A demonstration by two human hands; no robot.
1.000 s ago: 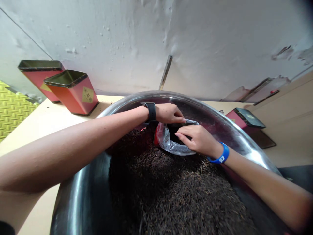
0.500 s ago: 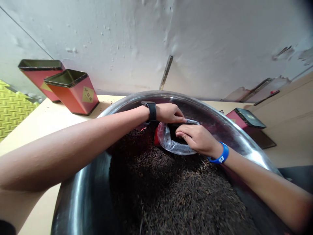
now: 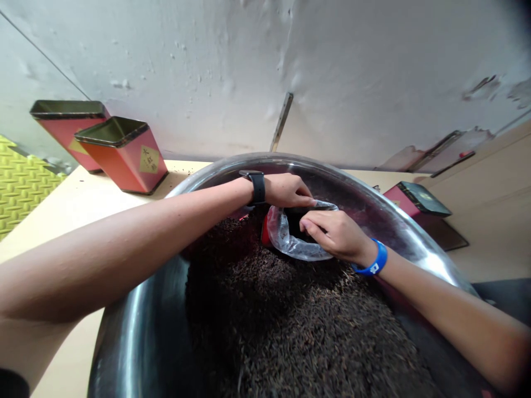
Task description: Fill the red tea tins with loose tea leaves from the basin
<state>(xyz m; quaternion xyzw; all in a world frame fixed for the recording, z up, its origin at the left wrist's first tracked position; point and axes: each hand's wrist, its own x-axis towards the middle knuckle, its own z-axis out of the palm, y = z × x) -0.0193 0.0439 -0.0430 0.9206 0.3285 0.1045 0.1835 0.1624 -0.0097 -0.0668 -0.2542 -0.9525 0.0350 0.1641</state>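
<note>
A big steel basin [image 3: 136, 309] holds a heap of dark loose tea leaves [image 3: 290, 320]. At the heap's far side a red tin [image 3: 264, 234] lined with a clear plastic bag [image 3: 286, 239] sits half sunk in the leaves. My left hand [image 3: 286, 190], with a black watch on the wrist, grips the far rim of the bag's mouth. My right hand [image 3: 336, 235], with a blue wristband, has its fingers curled over the near rim, pushing leaves at the opening.
Two open red tins [image 3: 122, 152] stand on the pale table [image 3: 83, 204] at the back left. A closed red tin with a dark lid [image 3: 415, 202] lies at the right beyond the basin. A white wall rises close behind. Yellow floor matting shows at far left.
My right hand has crept slightly up and left toward the bag's mouth. My left hand and the tin have stayed put.
</note>
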